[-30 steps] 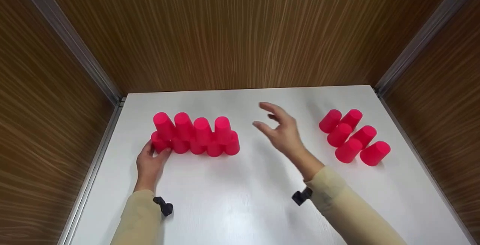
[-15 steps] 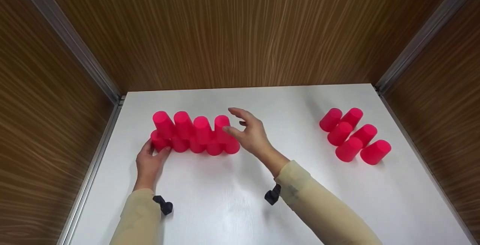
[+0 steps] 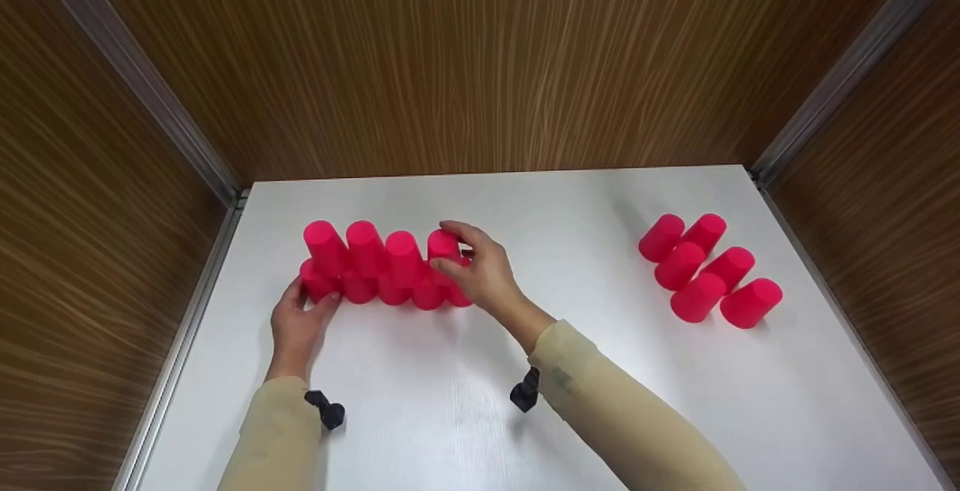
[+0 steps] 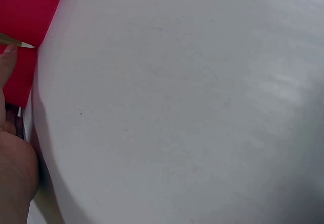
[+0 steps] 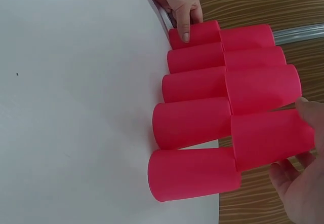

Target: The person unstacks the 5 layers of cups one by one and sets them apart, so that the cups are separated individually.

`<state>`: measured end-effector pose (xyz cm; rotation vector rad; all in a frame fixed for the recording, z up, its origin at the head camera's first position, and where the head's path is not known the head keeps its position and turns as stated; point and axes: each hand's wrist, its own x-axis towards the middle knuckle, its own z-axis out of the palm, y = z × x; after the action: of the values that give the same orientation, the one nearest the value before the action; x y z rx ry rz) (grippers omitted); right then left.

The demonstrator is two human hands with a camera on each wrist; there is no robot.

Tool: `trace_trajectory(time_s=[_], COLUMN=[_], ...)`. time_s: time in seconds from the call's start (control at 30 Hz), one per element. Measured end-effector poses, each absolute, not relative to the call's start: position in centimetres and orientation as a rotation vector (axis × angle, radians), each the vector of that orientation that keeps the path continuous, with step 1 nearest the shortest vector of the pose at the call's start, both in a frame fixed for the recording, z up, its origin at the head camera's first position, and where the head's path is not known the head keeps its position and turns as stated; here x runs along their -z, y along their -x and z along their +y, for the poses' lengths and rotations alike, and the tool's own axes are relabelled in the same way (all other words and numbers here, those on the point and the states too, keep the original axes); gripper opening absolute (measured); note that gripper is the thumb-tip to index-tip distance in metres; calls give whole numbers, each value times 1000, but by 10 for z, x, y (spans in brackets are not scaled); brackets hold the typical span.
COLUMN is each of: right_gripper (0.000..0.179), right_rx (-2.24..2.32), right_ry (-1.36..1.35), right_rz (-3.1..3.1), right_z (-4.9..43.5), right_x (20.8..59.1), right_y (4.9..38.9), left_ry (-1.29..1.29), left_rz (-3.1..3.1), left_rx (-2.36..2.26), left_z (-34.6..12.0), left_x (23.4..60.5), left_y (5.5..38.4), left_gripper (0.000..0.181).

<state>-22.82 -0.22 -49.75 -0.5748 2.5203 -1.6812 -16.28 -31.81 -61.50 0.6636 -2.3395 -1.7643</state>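
Note:
A two-level row of upside-down pink-red cups stands at the left of the table, the upper cups (image 3: pixel 365 247) straddling the joints between the lower cups (image 3: pixel 360 290). My left hand (image 3: pixel 296 326) has its thumb and fingers on either side of the leftmost lower cup (image 3: pixel 319 282). In the left wrist view its thumb lies against that cup (image 4: pixel 21 77). At the other end, my right hand (image 3: pixel 487 273) grips the rightmost upper cup (image 5: pixel 268 137), thumb on one side and fingers on the other. It partly hides the end lower cup (image 5: pixel 195 175) in the head view.
A separate group of upside-down cups (image 3: pixel 697 297) stands on the right of the white table (image 3: pixel 570 251). Wood-grain panels (image 3: pixel 480 63) with metal corner rails (image 3: pixel 187 123) enclose the back and sides.
My right hand has come leftward across the table from beside the row and closed around the rightmost upper cup. The left hand has stayed at the leftmost lower cup.

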Motion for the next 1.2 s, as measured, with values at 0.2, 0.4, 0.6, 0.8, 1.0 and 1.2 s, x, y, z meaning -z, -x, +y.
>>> trace_trajectory(time_s=[0.2, 0.4, 0.6, 0.8, 1.0, 1.2], right_gripper=[60, 59, 56, 55, 62, 70], right_rx=[1697, 1743, 1894, 2014, 1945, 1832], right_ry=[562, 610, 604, 461, 196, -14], right_rz=[2507, 2531, 2549, 2598, 2595, 2634], right_z=[-3, 9, 43, 95, 154, 197], right_x=[501, 499, 497, 506, 516, 524], right_y=[228, 230, 244, 266, 280, 290], left_ry=[-664, -674, -680, -681, -693, -722], left_rz=[-2340, -2335, -2326, -2324, -2343, -2332], left_rx=[1758, 1762, 1758, 1750, 1737, 1765], left_z=[-319, -319, -320, -324, -325, -323], left_x=[615, 614, 615, 617, 618, 617], left_y=[163, 162, 159, 155, 153, 153], left_gripper=[81, 82, 82, 82, 83, 84])
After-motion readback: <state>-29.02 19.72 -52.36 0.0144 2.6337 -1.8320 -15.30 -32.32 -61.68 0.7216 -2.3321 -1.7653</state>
